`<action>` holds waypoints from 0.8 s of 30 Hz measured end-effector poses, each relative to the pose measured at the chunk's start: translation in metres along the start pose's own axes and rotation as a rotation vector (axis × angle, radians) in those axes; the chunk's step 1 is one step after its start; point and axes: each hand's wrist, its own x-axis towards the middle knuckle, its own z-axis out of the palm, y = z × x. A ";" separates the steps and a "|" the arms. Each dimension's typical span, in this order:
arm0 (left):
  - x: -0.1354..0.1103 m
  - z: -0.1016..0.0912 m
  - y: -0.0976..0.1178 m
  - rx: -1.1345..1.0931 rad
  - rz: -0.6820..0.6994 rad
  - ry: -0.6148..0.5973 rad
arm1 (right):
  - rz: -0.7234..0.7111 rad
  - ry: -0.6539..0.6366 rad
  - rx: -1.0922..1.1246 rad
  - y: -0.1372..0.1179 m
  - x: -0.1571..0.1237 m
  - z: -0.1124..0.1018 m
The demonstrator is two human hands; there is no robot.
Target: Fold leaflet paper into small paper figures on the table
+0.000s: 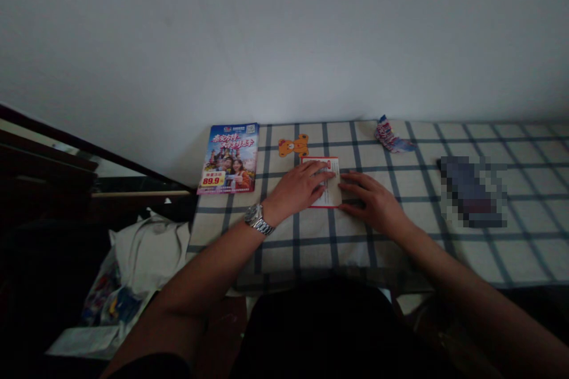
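Observation:
A small white folded leaflet (pixel 331 196) with a red border and printed text lies on the checked cloth in front of me. My left hand (pixel 304 185), with a metal watch on its wrist, lies flat across the leaflet's left and middle part, fingers stretched out. At the leaflet's right edge is my right hand (pixel 371 198), its fingers extended and slightly apart, the tips touching the edge. Part of the print is hidden under the left fingers. Just beyond the leaflet lies an orange bear cutout (pixel 293 145).
A stack of blue and pink printed flyers (pixel 229 159) lies at the table's left end. A crumpled colourful wrapper (pixel 387 135) sits at the back, and a pixelated dark object (pixel 472 192) lies right. The checked tablecloth (pixel 275 254) meets the wall. White bags (pixel 151 249) are lower left.

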 end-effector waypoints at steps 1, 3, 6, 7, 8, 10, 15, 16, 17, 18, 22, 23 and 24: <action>0.000 0.000 0.000 0.002 -0.001 0.003 | -0.004 -0.002 -0.002 0.000 -0.001 0.000; 0.000 0.001 0.000 0.006 -0.001 0.011 | -0.008 -0.004 0.003 0.000 -0.001 -0.002; 0.000 0.002 -0.001 0.004 0.005 0.013 | -0.008 0.001 0.015 0.002 0.001 -0.003; 0.000 0.003 -0.001 0.002 0.006 0.012 | -0.006 0.008 0.017 0.003 0.003 -0.004; 0.000 0.003 -0.001 0.001 0.005 0.012 | -0.002 0.020 0.017 0.005 0.005 -0.004; 0.000 0.003 -0.002 -0.003 0.001 0.018 | 0.011 0.037 0.027 0.008 0.013 -0.004; 0.000 0.002 -0.001 -0.014 0.008 0.028 | 0.067 0.080 -0.005 0.012 0.031 -0.002; 0.000 0.001 -0.001 -0.014 0.009 0.028 | 0.076 0.087 -0.023 0.012 0.033 -0.001; 0.000 0.001 0.000 -0.014 0.010 0.029 | 0.079 0.088 -0.042 0.012 0.035 0.000; 0.000 0.001 0.000 -0.013 0.009 0.027 | 0.081 0.089 -0.061 0.012 0.036 0.000; 0.000 0.002 0.000 -0.004 0.003 0.024 | 0.067 0.075 -0.102 0.012 0.036 0.000; 0.000 0.002 0.000 -0.001 0.002 0.023 | 0.061 0.064 -0.106 0.012 0.035 0.000; 0.000 0.002 0.000 0.002 0.002 0.023 | 0.055 0.052 -0.109 0.012 0.034 -0.001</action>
